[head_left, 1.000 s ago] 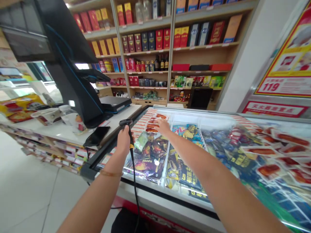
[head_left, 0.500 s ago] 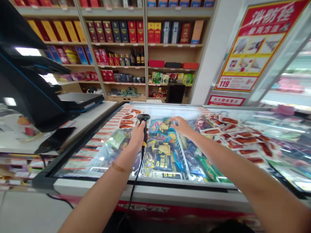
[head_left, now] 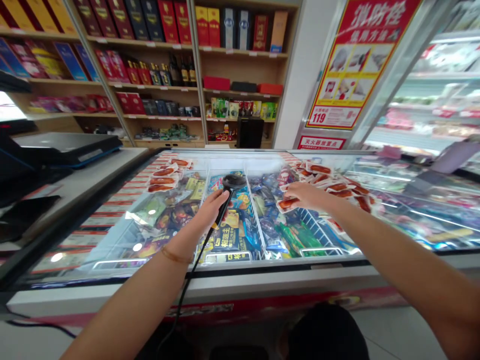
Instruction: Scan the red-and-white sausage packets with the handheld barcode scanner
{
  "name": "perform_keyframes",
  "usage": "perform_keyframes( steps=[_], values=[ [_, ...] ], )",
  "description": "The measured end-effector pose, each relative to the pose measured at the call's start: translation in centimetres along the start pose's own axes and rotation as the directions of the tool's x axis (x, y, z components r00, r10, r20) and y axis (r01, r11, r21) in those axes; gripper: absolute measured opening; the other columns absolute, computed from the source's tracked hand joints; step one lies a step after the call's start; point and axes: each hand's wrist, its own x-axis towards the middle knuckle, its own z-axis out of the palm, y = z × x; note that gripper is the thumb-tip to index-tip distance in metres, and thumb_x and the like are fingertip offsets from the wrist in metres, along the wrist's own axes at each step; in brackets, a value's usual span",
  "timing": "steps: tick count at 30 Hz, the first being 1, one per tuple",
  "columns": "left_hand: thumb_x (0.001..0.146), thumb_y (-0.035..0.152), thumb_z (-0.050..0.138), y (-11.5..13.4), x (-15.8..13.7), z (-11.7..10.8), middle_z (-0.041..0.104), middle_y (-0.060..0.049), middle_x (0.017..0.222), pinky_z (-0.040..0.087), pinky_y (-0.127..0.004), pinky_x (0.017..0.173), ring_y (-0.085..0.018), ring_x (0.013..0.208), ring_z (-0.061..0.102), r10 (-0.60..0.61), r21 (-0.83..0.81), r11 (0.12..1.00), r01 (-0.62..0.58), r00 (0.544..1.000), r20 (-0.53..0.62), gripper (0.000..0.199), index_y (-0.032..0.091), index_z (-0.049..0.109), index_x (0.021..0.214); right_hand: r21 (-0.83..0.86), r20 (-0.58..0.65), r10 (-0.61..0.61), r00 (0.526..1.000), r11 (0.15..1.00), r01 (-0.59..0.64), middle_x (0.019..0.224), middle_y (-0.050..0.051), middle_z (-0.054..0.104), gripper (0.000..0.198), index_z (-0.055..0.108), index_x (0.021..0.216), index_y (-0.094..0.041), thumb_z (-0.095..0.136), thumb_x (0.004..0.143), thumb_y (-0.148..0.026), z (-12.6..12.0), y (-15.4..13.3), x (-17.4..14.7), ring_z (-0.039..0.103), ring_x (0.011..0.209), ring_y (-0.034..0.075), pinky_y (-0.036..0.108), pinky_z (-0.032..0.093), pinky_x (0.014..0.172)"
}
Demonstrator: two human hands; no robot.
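Left hand [head_left: 207,211] is wrapped around the grip of a black corded handheld barcode scanner [head_left: 229,186], held over the glass-topped chest freezer [head_left: 240,272]. Right hand [head_left: 304,195] lies fingers-down on a red-and-white sausage packet [head_left: 288,203] on the lid; pinching or just touching, cannot tell. Scanner head isn't aimed at that packet yet, so it looks unscanned. Wooden shelves of boxed liquor [head_left: 180,55] behind.

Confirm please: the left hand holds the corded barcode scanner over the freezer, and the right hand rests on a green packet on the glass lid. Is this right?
Not quite. In the head view the right hand rests on a white packet with a red sausage picture, not a green one. The rest holds: the left hand grips the corded barcode scanner over the freezer's glass lid.
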Motion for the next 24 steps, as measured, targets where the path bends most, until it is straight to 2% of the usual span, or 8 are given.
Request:
perform_keyframes(
  steps=[2, 3, 6, 8, 11, 16, 20, 24],
  values=[
    [0.069, 0.057, 0.07, 0.1, -0.2, -0.4, 0.062, -0.001, 0.067, 0.036, -0.022, 0.035, -0.009, 0.04, 0.05, 0.004, -0.008, 1.0, -0.004, 1.0, 0.006, 0.046, 0.017, 0.056, 0.086, -0.034, 0.159, -0.099, 0.982, 0.994, 0.105, 0.092, 0.006, 0.068, 0.022, 0.072, 0.089, -0.025, 0.077, 0.067, -0.026, 1.4, -2.4, 1.7, 0.061, 0.092, 0.025, 0.037, 0.046, 0.083],
    [0.069, 0.057, 0.07, 0.2, -0.3, -0.4, 0.062, -0.001, 0.068, 0.036, -0.022, 0.035, -0.009, 0.04, 0.05, 0.006, -0.02, 1.0, -0.005, 1.0, 0.008, 0.046, 0.018, 0.055, 0.086, -0.043, 0.172, -0.091, 0.981, 0.994, 0.1, 0.098, 0.008, 0.068, 0.024, 0.071, 0.097, -0.024, 0.073, 0.073, -0.027, 2.4, -3.7, 2.7, 0.06, 0.097, 0.026, 0.038, 0.045, 0.086],
    [0.068, 0.058, 0.07, 0.5, -0.5, -0.6, 0.061, 0.0, 0.067, 0.036, -0.021, 0.035, -0.009, 0.04, 0.05, 0.013, -0.049, 0.999, -0.013, 1.0, -0.002, 0.046, 0.018, 0.054, 0.085, -0.045, 0.066, 0.122, 0.99, 0.992, -0.12, 0.101, 0.01, 0.067, 0.025, 0.067, 0.106, -0.023, 0.064, 0.083, -0.033, 5.9, -7.4, 5.5, 0.06, 0.097, 0.027, 0.039, 0.045, 0.086],
    [0.068, 0.058, 0.07, 0.6, -0.5, -0.7, 0.061, 0.0, 0.065, 0.036, -0.022, 0.036, -0.009, 0.04, 0.05, 0.011, -0.05, 0.999, -0.012, 1.0, -0.013, 0.046, 0.018, 0.054, 0.085, -0.022, -0.071, 0.265, 0.962, 0.963, -0.267, 0.097, 0.011, 0.067, 0.027, 0.067, 0.102, -0.023, 0.064, 0.083, -0.041, 8.0, -9.0, 6.7, 0.059, 0.097, 0.028, 0.04, 0.046, 0.086],
    [0.07, 0.057, 0.068, 0.5, -0.5, -0.7, 0.06, 0.0, 0.063, 0.036, -0.021, 0.036, -0.009, 0.039, 0.049, 0.016, -0.042, 0.999, -0.017, 0.999, -0.028, 0.044, 0.018, 0.054, 0.085, 0.031, -0.227, 0.368, 0.902, 0.928, -0.371, 0.095, 0.013, 0.066, 0.032, 0.066, 0.093, -0.021, 0.069, 0.077, -0.048, 9.8, -9.5, 7.2, 0.058, 0.101, 0.031, 0.044, 0.045, 0.09],
    [0.071, 0.054, 0.067, 0.7, -0.6, -0.6, 0.061, -0.002, 0.064, 0.034, -0.021, 0.034, -0.009, 0.039, 0.049, -0.001, 0.003, 1.0, 0.001, 1.0, 0.001, 0.039, 0.017, 0.055, 0.08, 0.19, -0.187, 0.387, 0.903, 0.916, -0.353, 0.094, 0.009, 0.064, 0.022, 0.065, 0.093, -0.02, 0.067, 0.077, -0.035, 9.5, -8.0, 6.0, 0.06, 0.091, 0.026, 0.042, 0.047, 0.086],
    [0.072, 0.052, 0.067, 0.8, -1.0, -0.4, 0.06, -0.002, 0.066, 0.034, -0.02, 0.035, -0.008, 0.039, 0.049, 0.008, 0.007, 1.0, -0.009, 0.996, 0.088, 0.038, 0.016, 0.058, 0.08, 0.368, -0.341, 0.383, 0.859, 0.895, -0.253, 0.096, 0.007, 0.064, 0.023, 0.064, 0.095, -0.022, 0.067, 0.076, -0.035, 8.3, -7.5, 5.6, 0.059, 0.092, 0.024, 0.04, 0.047, 0.086],
    [0.071, 0.052, 0.068, 0.7, -1.1, -0.5, 0.059, -0.001, 0.068, 0.036, -0.022, 0.036, -0.009, 0.04, 0.05, 0.006, 0.022, 1.0, -0.009, 0.992, 0.122, 0.04, 0.016, 0.058, 0.086, 0.388, -0.46, 0.351, 0.815, 0.906, -0.171, 0.098, 0.008, 0.065, 0.023, 0.063, 0.097, -0.02, 0.065, 0.076, -0.028, 7.4, -7.7, 5.6, 0.059, 0.095, 0.025, 0.04, 0.047, 0.089]
  ],
)
